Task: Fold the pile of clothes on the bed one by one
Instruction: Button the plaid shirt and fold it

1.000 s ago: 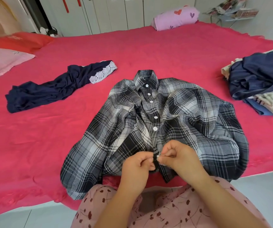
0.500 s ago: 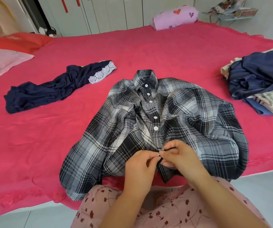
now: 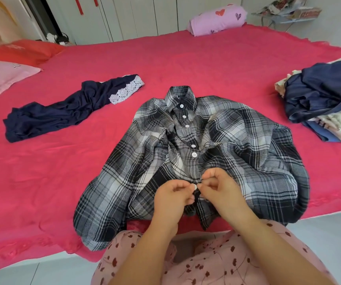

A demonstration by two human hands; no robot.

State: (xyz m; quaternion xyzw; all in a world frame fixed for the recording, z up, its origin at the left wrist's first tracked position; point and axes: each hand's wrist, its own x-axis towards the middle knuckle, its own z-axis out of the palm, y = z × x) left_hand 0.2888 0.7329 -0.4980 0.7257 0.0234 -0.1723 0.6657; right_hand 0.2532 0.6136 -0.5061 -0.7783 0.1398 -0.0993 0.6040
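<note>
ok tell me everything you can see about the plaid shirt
The shirt is black, grey and white plaid, soft woven cloth by its look. It lies front up and rumpled on the red bed, collar away from the person, hem at the near edge. White buttons run down the front, and the upper ones look fastened. The left hand and right hand pinch the front opening low down, at one more button.

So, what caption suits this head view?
Left hand and right hand button a plaid shirt on the bed.
</note>
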